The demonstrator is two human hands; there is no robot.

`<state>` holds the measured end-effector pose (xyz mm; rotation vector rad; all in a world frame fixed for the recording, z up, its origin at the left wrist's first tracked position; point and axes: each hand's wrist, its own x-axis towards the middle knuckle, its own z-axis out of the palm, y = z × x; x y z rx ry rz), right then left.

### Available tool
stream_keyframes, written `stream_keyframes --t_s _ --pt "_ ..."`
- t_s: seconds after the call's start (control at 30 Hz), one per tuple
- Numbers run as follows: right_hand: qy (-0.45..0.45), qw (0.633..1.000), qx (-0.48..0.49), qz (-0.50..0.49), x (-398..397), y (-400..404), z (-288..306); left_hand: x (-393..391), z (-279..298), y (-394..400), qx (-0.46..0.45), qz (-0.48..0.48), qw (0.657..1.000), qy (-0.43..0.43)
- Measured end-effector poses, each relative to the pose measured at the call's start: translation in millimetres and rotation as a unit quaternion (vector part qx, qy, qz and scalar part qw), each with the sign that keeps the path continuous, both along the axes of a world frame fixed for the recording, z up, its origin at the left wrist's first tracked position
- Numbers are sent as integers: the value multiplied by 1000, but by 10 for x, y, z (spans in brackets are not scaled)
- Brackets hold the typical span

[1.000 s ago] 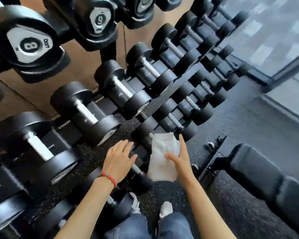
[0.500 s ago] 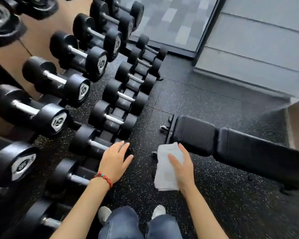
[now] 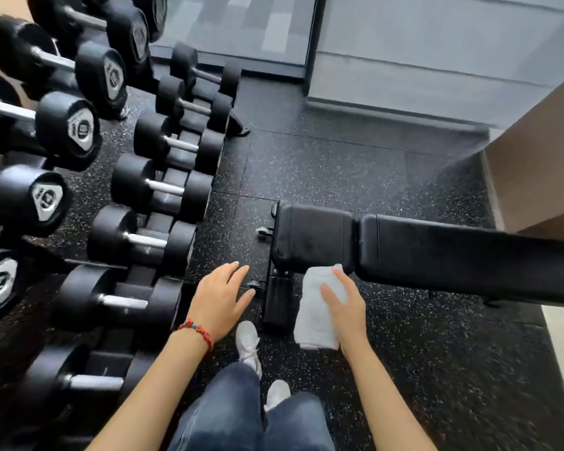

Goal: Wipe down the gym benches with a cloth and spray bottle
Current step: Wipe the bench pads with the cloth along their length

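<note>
White cloth (image 3: 316,307), clamped in right hand (image 3: 345,307) fingers, should be laid flat on black bench (image 3: 437,252) seat-end pad; left hand (image 3: 220,301) fingers apart, empty.

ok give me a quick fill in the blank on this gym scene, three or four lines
1. The right hand holds a folded ____ cloth.
2. The left hand, with its fingers spread, holds ____.
3. A red beaded bracelet sits on the ____ wrist.
4. The long black padded bench lies to the ____ of the rack of black dumbbells.

Missing words: white; nothing; left; right
</note>
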<state>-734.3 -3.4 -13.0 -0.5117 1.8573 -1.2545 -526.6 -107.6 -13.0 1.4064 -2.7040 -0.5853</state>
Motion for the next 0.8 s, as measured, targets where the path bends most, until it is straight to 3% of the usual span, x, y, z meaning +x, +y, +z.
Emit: stream_keyframes --t_s 0.43,0.63,0.8 --pt "48 997 50 -21 -471 -1149 -249 -412 -397 -1072 27 -2 1000 -2" --pt "86 991 73 67 -870 -1591 -388 -667 -565 -1235 43 63 997 0" --pt "92 976 94 176 -1341 -2053 -664 -1032 -805 -1237 50 176 983 6"
